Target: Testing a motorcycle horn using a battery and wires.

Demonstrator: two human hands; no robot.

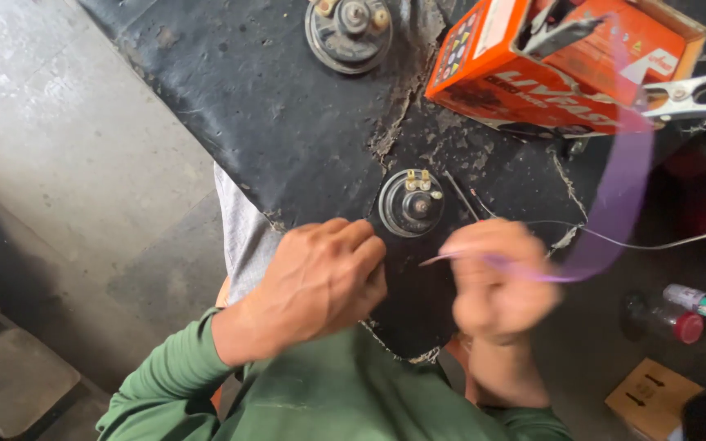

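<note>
My left hand (320,278) is curled into a loose fist just left of a round black horn (411,202) with two brass terminals, which lies on the worn black bench (271,106). Whether the fist holds anything is hidden. My right hand (496,282), blurred by motion, pinches a purple strap (614,204) that arcs up to the right toward an orange battery (557,61). A thin wire (639,243) runs from near my right hand off to the right.
A second round horn (348,31) lies at the bench's far edge. A metal clamp (684,94) grips the battery's right side. Lower right on the floor are a red-capped bottle (684,325), a small tube (700,300) and a cardboard box (655,396). Concrete floor lies left.
</note>
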